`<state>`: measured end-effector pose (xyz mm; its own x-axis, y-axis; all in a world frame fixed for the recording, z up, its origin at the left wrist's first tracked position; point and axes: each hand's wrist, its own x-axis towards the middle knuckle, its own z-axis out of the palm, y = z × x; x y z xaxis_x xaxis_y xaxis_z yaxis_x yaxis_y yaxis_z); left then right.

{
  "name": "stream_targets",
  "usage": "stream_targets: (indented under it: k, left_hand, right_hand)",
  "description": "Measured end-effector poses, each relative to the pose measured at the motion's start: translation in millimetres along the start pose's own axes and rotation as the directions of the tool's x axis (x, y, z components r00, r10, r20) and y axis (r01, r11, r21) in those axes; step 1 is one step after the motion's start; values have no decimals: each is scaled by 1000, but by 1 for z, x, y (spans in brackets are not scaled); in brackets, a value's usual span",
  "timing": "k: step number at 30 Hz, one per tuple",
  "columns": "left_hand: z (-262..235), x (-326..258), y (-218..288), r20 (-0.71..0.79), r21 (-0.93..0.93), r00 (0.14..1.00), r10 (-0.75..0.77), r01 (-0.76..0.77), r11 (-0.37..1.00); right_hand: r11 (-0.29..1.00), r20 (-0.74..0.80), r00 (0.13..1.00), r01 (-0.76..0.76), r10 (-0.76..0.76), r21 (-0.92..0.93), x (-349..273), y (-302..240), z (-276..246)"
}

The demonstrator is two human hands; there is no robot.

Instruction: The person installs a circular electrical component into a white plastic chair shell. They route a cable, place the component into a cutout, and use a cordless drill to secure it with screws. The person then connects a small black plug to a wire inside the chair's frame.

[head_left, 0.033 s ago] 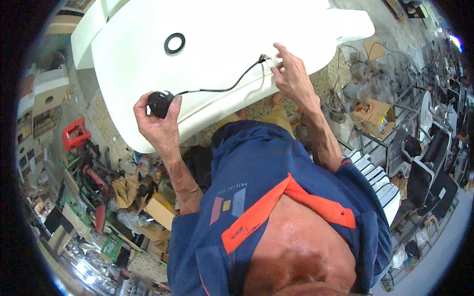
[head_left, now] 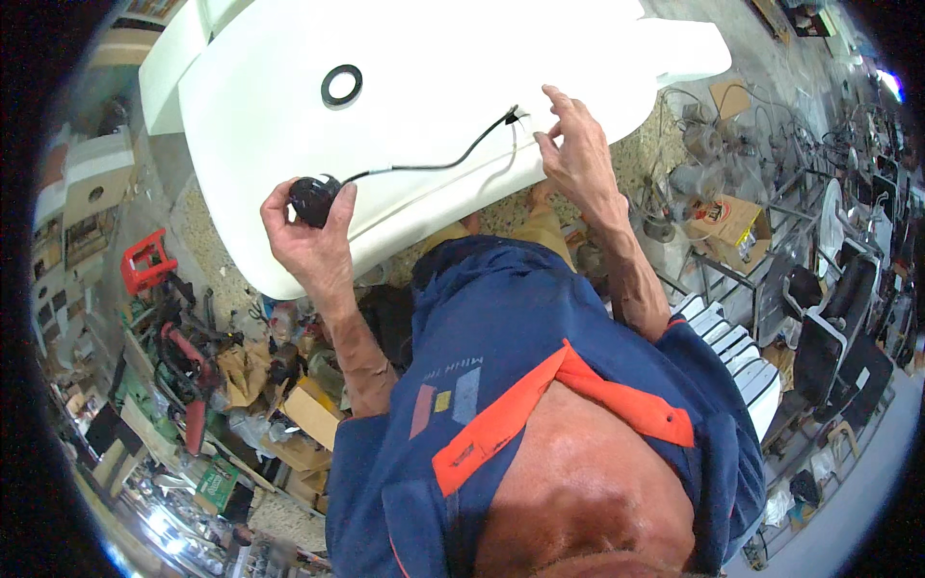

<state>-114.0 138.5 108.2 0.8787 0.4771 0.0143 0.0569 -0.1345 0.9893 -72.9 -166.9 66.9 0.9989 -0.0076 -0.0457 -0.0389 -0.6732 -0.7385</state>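
Note:
My left hand (head_left: 310,241) grips a round, glossy black part (head_left: 313,200) between thumb and fingers, over the near left edge of a large white moulded panel (head_left: 434,77). From the part a black cable (head_left: 419,168) runs right across the panel and ends in a small dark connector (head_left: 512,116) with thin loose wires. Just right of that end is my right hand (head_left: 581,154), its fingers apart and nothing between them. A black ring (head_left: 341,86) lies flat on the panel, beyond my left hand.
On the floor at left stands a red plastic crate-like piece (head_left: 147,262) amid boxes and scrap. To the right are a cardboard box (head_left: 725,229), metal frames and a stack of white slatted parts (head_left: 737,361). A white block (head_left: 173,77) adjoins the panel's far left.
My right hand has shifted slightly right, away from the cable's end. The left hand still holds the round black part, turned a little, and the cable has moved slightly.

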Motion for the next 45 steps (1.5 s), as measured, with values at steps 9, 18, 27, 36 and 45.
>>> stream_targets:
  k: [9, 18, 27, 36, 45]
  left_hand:
    - [75, -27, 25, 217, -90, 968, 124, -107, 990]
    - [91, -20, 23, 171, 75, 935, 310, -326, 942]
    - [113, -4, 5, 116, 79, 940, 320, -330, 941]
    - [151, -9, -20, 298, 81, 873, 386, -425, 901]
    - [175, -4, -55, 594, 97, 749, 294, -429, 898]
  right_hand:
    - [941, -3, 950, 309, -313, -138, -23, 12, 33]
    - [969, -184, 955, 209, -232, -133, -7, 28, 29]
    - [1000, 181, 983, 8, -3, -26, 30, 7, 22]
    - [979, -167, 964, 204, -205, -24, 19, 33, 42]
    - [991, -85, 988, 131, -128, 37, 13, 40, -1]
